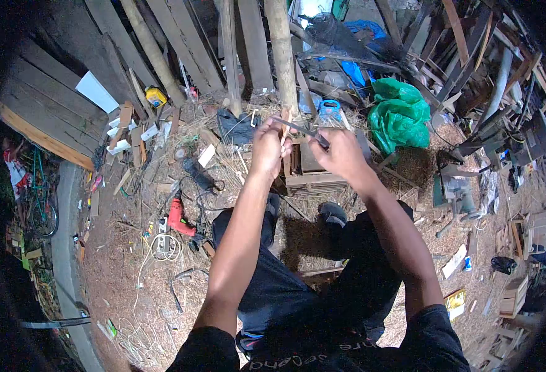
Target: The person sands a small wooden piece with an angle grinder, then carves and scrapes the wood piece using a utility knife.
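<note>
My left hand [270, 147] is closed around a small, narrow piece of wood [286, 118], whose end sticks up past the fingers. My right hand [341, 153] grips the dark handle of a narrow grey metal blade [299, 128]. Whether it is a knife or a file I cannot make out. The blade slants up to the left and crosses the wood beside my left fingers; contact between them is hard to tell. Just below both hands stands a low wooden box [313, 180], partly hidden by my right hand.
A red power drill [178, 216] lies on the shavings-covered ground at left, near a white power strip [163, 246] and cords. A green plastic bag [400, 115] is at the right. Planks [186, 43] lean at the back. A yellow bottle [155, 97] stands at back left.
</note>
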Demonstrator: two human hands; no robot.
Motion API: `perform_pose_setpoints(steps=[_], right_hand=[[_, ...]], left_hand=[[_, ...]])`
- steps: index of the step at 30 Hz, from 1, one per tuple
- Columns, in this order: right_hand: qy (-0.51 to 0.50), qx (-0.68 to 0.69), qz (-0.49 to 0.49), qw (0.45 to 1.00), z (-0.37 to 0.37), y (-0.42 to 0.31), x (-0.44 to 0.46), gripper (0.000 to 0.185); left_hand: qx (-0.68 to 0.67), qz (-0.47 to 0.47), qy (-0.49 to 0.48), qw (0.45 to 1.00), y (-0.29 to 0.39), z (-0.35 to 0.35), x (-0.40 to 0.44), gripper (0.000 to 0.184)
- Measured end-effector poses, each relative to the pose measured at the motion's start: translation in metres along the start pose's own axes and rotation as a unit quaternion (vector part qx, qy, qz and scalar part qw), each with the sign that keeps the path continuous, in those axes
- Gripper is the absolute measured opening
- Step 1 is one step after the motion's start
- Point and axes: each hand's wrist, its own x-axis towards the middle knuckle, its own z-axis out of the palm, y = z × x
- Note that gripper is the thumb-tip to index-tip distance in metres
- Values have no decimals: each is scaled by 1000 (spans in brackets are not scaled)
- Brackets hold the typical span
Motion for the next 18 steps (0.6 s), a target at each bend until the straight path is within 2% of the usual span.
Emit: perform_pose_setpoints(steps=[2,6,9,18], right_hand=[[-12,-33,4,999,3,-2,-1,21],[-8,-59,8,998,10,-4,0,25],[-3,-69,8,998,13,-3,2,25],[48,-85,46,994,19,-2,4,24]], left_hand=[[14,-4,17,1000,-13,-2,4,19],[-4,-14,51,999,-7,20,-7,15],[38,-4,34,999,-8,18,-5,16],[135,78,32,987,-14,30,-7,27]])
